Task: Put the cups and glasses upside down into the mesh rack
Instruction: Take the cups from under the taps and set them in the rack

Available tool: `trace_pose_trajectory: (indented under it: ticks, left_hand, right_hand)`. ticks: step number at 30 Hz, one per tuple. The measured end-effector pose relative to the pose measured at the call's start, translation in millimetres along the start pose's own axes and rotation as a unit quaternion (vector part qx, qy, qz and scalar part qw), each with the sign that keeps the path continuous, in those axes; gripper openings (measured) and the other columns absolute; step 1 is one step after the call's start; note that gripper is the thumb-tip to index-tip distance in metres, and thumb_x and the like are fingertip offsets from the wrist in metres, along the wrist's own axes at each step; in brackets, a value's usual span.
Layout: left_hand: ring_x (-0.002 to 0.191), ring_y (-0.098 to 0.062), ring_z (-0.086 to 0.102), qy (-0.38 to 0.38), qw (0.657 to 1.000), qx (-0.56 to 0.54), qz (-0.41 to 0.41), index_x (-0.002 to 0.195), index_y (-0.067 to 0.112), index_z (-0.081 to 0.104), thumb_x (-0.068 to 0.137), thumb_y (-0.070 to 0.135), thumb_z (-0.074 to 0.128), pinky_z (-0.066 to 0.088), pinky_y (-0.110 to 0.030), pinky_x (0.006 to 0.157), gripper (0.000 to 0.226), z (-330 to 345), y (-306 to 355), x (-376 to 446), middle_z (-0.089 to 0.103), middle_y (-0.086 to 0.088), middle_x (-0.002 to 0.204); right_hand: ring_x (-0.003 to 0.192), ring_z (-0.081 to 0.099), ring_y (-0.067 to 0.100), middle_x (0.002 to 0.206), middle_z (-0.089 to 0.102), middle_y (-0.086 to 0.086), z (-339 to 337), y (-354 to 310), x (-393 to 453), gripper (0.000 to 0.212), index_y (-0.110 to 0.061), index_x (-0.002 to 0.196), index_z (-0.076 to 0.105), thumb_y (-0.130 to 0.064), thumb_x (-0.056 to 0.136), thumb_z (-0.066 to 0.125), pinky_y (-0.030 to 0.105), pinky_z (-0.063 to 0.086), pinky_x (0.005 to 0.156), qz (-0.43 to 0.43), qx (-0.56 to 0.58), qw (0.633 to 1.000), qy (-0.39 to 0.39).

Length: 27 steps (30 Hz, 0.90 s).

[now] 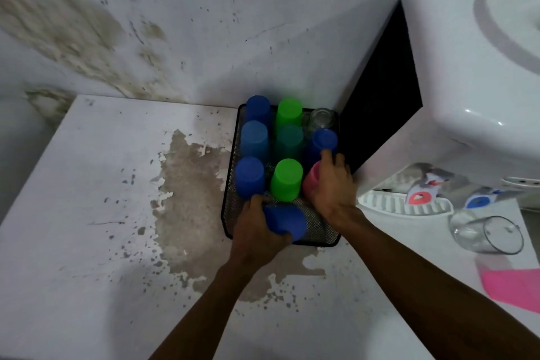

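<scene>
A black mesh rack (230, 207) sits on the white table against the wall. Several cups stand upside down in it: blue ones (250, 177), green ones (287, 180), a teal one (289, 140) and a clear glass (322, 118) at the back right. My left hand (257, 231) grips a blue cup (287, 221), tilted bottom-up over the rack's front part. My right hand (333, 184) is wrapped around a pink cup (311, 180) at the rack's right side, its fingertips touching another blue cup (324, 140).
A white water dispenser (467, 67) stands right of the rack, with its drip tray (406, 204) and red and blue taps. A clear glass (486, 232) lies on its side at the right, with a pink cloth (514, 286) near it. The tabletop (102, 199) has peeling paint.
</scene>
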<state>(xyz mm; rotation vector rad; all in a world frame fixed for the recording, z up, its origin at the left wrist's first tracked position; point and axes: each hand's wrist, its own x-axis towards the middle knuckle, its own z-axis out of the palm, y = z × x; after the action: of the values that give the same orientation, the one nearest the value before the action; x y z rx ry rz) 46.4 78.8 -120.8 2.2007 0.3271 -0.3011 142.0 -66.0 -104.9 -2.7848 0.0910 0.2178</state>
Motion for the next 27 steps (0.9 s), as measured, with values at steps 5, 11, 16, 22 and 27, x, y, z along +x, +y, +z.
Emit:
trace_pose_trajectory:
  ticks: [5,11,16,22,27]
  left_hand:
    - [0.115,-0.019,0.048,0.013,1.000,-0.002,0.016,0.128,0.016,0.037,0.058,0.028,0.083,0.045,-0.030,0.096,0.085,20.9,12.6,0.4,0.049,-0.003,0.127]
    - [0.122,-0.022,0.043,0.024,0.999,-0.018,0.037,0.132,0.016,0.035,0.056,0.022,0.087,0.043,-0.039,0.102,0.092,53.0,32.8,2.5,0.047,-0.006,0.133]
    - [0.112,-0.019,0.052,0.044,0.997,-0.046,0.050,0.121,0.023,0.045,0.054,0.019,0.087,0.049,-0.042,0.097,0.079,81.7,43.1,3.2,0.054,0.001,0.123]
    - [0.110,-0.022,0.053,0.087,0.992,-0.054,0.079,0.118,0.019,0.047,0.057,0.022,0.087,0.050,-0.041,0.095,0.074,95.2,31.4,-3.3,0.058,-0.004,0.120]
    - [0.113,-0.024,0.052,0.095,0.989,-0.059,0.095,0.120,0.012,0.049,0.060,0.017,0.087,0.047,-0.041,0.098,0.071,98.0,29.3,-4.7,0.057,-0.009,0.121]
  right_hand:
    - [0.112,0.050,0.036,0.128,0.042,0.013,-10.3,11.5,-23.0,0.078,-0.020,0.132,0.035,-0.007,0.067,0.076,0.047,0.051,0.085,-0.018,0.077,0.997,0.006]
    - [0.114,0.051,0.026,0.125,0.051,0.008,-18.8,50.3,-73.3,0.062,-0.021,0.127,0.044,-0.022,0.074,0.075,0.041,0.050,0.092,0.004,0.139,0.990,0.017]
    - [0.124,0.048,0.025,0.135,0.048,0.005,-23.3,89.4,-101.7,0.066,-0.017,0.135,0.041,-0.026,0.078,0.073,0.039,0.047,0.098,0.067,0.116,0.991,-0.027]
    - [0.118,0.052,0.022,0.133,0.048,0.002,-25.8,116.3,-117.4,0.056,-0.022,0.130,0.044,-0.030,0.080,0.069,0.036,0.049,0.088,0.097,0.112,0.988,-0.037]
    - [0.115,0.054,0.021,0.131,0.049,0.000,-26.0,127.1,-124.7,0.051,-0.022,0.126,0.048,-0.031,0.080,0.068,0.035,0.050,0.086,0.095,0.118,0.988,-0.043]
